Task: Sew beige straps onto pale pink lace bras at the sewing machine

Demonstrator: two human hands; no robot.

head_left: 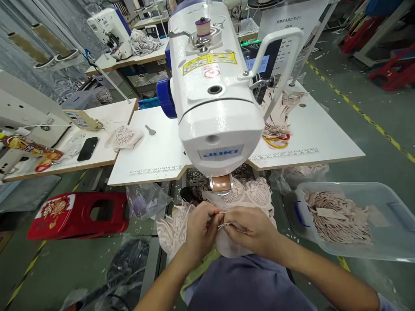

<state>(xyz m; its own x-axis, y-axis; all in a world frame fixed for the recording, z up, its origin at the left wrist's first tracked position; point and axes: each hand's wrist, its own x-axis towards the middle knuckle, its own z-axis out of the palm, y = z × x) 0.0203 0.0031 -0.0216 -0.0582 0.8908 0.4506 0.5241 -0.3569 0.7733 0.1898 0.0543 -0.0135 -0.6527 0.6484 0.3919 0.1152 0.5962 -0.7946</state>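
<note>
pinching a thin strap (223, 224) between both hands' fingers (216, 214), over lace fabric (246, 194).

Lace piece (246, 194) below sewing machine (214, 99)

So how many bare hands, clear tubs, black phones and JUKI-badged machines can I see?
Bare hands, left hand and right hand, pinching pale pink lace: 2
Clear plastic tub of pink pieces: 1
Flat black phone: 1
White JUKI-badged sewing machine: 1
Total: 5
</note>
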